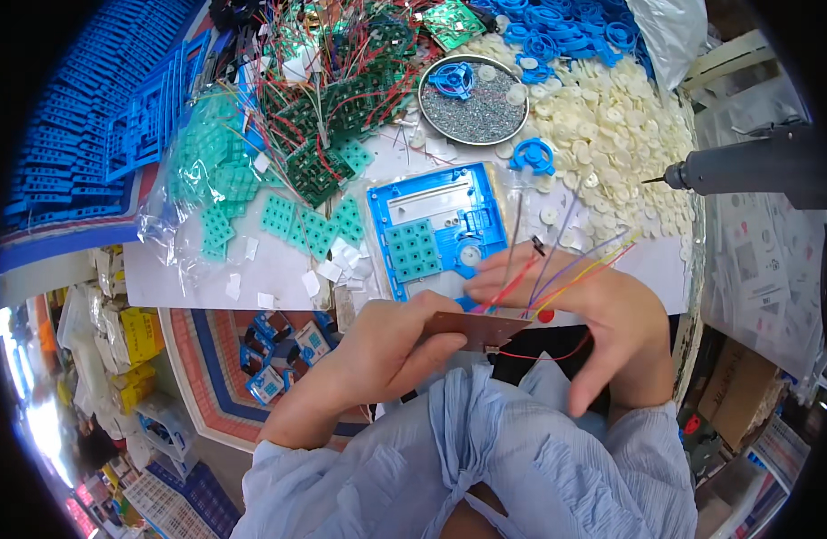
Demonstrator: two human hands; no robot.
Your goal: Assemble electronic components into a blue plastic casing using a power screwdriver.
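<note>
Two bare hands meet over the near edge of the white tabletop (278, 260). From left: stacked blue plastic frames (81, 135), a clear bag of teal rubber keypads (211, 180), and a tangle of green circuit boards with red and white wires (332, 117). The left hand (386, 346) has its grip clamped on the edge of a brown rectangular circuit board (472, 330), held just above the tabletop edge. Behind it lies a blue plastic housing with a teal keypad seated inside (436, 229). The right hand (593, 314) has fingers spread and part-curled over the board's coloured lead wires (566, 269); whether it pinches any wire cannot be told. Farther right: a round metal dish of small screws (476, 103), a heap of cream plastic discs (611, 117), and a grey electric screwdriver (755, 166). Risk, as judged: splayed leads could snag or tear at their solder joints if pulled sideways. Below, boxes crowd a patterned floor.
</note>
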